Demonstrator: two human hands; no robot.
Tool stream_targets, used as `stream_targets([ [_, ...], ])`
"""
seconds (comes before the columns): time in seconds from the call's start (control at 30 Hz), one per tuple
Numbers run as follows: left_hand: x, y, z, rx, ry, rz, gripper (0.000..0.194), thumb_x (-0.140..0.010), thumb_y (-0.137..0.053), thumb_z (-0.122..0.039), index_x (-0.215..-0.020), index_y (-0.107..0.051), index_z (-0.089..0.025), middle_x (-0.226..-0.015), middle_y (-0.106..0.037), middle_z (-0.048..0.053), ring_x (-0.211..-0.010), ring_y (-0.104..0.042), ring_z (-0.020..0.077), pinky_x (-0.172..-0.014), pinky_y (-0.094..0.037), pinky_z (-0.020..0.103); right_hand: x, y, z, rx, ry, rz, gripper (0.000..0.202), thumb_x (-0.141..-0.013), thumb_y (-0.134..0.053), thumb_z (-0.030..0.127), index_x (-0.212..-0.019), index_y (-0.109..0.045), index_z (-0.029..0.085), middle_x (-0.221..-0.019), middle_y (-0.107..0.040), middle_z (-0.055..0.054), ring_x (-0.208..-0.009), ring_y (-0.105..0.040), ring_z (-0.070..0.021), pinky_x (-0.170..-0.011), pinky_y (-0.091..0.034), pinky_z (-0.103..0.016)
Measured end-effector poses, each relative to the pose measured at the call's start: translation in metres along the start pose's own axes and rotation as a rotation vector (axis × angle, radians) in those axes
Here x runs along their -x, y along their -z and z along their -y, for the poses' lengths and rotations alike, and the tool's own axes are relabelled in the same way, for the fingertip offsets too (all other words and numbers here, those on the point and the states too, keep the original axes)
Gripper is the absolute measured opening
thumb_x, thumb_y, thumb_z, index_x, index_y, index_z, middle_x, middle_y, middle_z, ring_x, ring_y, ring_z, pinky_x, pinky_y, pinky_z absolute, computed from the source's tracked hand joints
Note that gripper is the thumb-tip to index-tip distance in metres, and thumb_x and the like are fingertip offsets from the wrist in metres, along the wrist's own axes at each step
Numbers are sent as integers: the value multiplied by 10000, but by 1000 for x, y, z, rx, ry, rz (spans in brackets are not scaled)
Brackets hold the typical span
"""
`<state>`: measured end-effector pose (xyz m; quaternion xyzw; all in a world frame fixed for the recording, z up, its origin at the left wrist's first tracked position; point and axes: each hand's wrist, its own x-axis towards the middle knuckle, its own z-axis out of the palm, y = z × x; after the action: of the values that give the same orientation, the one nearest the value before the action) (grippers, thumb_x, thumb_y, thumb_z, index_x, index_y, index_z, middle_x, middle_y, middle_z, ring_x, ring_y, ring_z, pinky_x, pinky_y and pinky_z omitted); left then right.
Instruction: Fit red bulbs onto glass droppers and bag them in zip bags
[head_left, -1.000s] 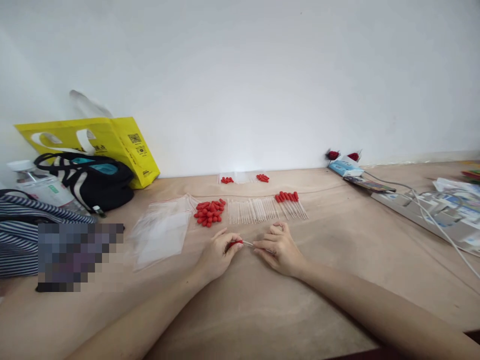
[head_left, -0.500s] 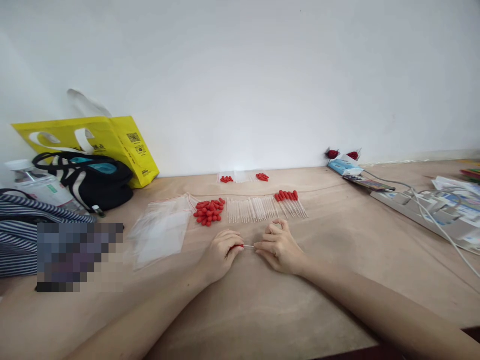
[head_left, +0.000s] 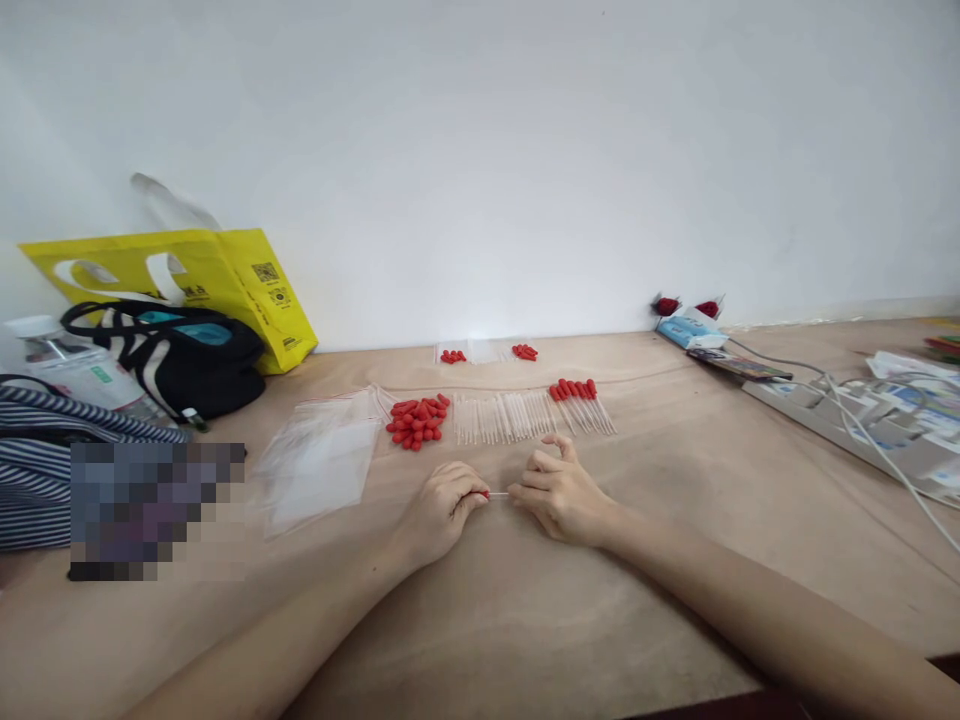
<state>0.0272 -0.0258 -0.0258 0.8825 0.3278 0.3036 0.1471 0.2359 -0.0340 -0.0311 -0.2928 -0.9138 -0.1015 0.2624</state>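
Between the fingers of my left hand (head_left: 444, 508) is a small red bullet-shaped cap (head_left: 484, 494), mostly hidden by the fingertips. A thin white stick (head_left: 499, 494) runs level from the cap to the pinched fingers of my right hand (head_left: 561, 497), whose index finger is raised and curled. Beyond my hands lies a row of thin white sticks (head_left: 504, 418) with slim pale tips, like cotton swabs. A pile of red caps (head_left: 416, 425) sits to their left. At the row's right end, several sticks carry red caps (head_left: 573, 390).
Clear plastic bags (head_left: 322, 465) lie flat at left. Farther left are a yellow bag (head_left: 281, 320), a black bag (head_left: 217, 375) and a bottle (head_left: 94, 375). A white power strip (head_left: 847, 430) with cables stands at right. Small red groups (head_left: 524, 352) lie near the wall.
Both hands stay nearly in place, with the cap and stick still between them. The right fingers have shifted slightly on the stick. The view has moved a little.
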Motion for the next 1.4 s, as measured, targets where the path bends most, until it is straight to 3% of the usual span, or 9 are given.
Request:
stream_targets([
  [0.3,2,-1,-1,-43,-47,4,150,-852,-428,-204,-788,-560,-170,-793,-594,53,-817,-533,180,-764,-422,335,-1,0,6,-83,-94,-41,202,-831,-423,191,-769,-615,185,-637,-559,-18,-742,-422,-156,-869,-196,-404],
  [0.73,1,-4,-1,-39,-109,-1,164,-862,-402,-205,-784,-540,-161,-798,-591,61,-813,-530,181,-758,-430,335,-9,-7,9,-231,-200,24,255,-861,-400,207,-673,-566,160,-622,-559,-12,-717,-406,-140,-773,-221,-343],
  [1.07,-1,1,1,-70,-209,-25,107,-834,-497,-224,-871,-582,-171,-829,-645,42,-879,-556,184,-857,-395,370,-4,1,-1,-328,-233,79,249,-890,-393,272,-773,-596,186,-681,-605,-3,-744,-443,-132,-801,-199,-346],
  [1.23,-1,5,3,-80,-199,-88,93,-826,-505,-182,-828,-598,-180,-785,-663,23,-815,-576,169,-830,-400,369,3,7,-8,-335,-250,64,212,-860,-463,362,-831,-608,210,-723,-632,6,-771,-477,-134,-840,-186,-358],
  [1.4,0,5,2,-72,-176,-74,102,-823,-501,-182,-806,-602,-187,-768,-664,16,-787,-580,165,-810,-411,363,5,9,-7,-197,-201,6,187,-841,-484,328,-829,-641,227,-743,-619,-5,-781,-470,-144,-843,-179,-370],
])
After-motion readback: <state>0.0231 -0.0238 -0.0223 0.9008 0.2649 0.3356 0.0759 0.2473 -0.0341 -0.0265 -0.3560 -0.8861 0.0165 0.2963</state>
